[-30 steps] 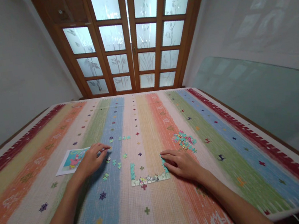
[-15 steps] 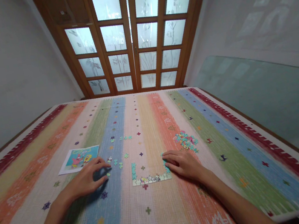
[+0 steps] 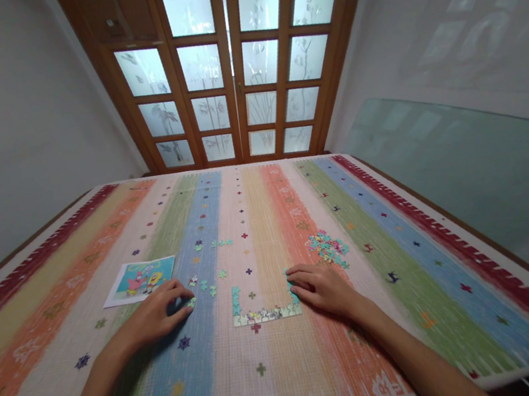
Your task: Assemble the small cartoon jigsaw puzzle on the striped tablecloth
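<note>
Three joined sides of a jigsaw puzzle (image 3: 264, 316) lie on the cloth: a bottom row with a short column rising at each end. My left hand (image 3: 164, 307) is left of it, thumb and forefinger closed on a small light-green puzzle piece (image 3: 191, 301). My right hand (image 3: 322, 286) lies at the right column, its fingertips resting on the teal pieces and partly hiding them. Its fingers are stretched out and slightly bent. Between my left hand and the puzzle are several loose pieces (image 3: 204, 286).
A picture card (image 3: 130, 289) with cartoon figures lies beyond my left hand. A heap of puzzle pieces (image 3: 328, 248) sits beyond my right hand. More loose pieces (image 3: 222, 243) lie farther back on the striped tablecloth (image 3: 262, 225). Wooden glazed doors (image 3: 227, 62) stand behind the table.
My left thumb and forefinger have come closer together around the light-green piece, which has shifted slightly away from me. My right hand stays at the right column.
</note>
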Tool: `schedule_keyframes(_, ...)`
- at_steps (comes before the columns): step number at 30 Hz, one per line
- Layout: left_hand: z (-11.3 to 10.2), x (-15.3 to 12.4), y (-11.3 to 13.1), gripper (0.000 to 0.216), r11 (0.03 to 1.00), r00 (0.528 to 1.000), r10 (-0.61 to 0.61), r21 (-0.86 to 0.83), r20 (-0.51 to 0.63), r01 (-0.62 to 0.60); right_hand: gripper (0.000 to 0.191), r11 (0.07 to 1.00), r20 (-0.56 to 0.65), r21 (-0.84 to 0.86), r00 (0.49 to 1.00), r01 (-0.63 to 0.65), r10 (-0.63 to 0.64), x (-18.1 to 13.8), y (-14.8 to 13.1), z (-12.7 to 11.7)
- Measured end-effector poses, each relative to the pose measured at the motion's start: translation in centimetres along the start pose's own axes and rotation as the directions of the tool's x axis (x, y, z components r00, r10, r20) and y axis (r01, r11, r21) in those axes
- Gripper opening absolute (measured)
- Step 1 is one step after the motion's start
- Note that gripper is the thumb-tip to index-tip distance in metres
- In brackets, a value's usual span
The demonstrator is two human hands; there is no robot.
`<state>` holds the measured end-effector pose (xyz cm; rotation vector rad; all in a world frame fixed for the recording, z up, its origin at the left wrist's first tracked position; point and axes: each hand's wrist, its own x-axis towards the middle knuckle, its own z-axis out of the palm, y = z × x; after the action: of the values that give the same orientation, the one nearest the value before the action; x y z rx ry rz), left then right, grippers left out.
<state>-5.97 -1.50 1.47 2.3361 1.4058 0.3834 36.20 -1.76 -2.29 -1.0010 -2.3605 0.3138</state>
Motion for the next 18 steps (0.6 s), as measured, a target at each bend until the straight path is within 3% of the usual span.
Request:
schedule_keyframes(4,-0.4,0.9,0.0,0.034,1.000,1.000,0.009,0.027,-0.006,-0.009,0.021,1.000,-0.003,0.009,1.000,0.010,-0.010,0.0,0.0,0.0)
schedule_keyframes(7,-0.6,2.4,0.1,0.040,0.999,0.997,0.007,0.033,-0.079,-0.005,0.022,1.000,-0.009,0.009,1.000,0.020,-0.020,-0.1,0.1,0.0)
schedule_keyframes(18,1.8,12.3,-0.9,0.036,0.992,0.964,-0.042,0.102,-0.261,0.071,0.019,1.000,-0.015,0.000,1.000,0.013,-0.013,-0.1,0.2,0.2)
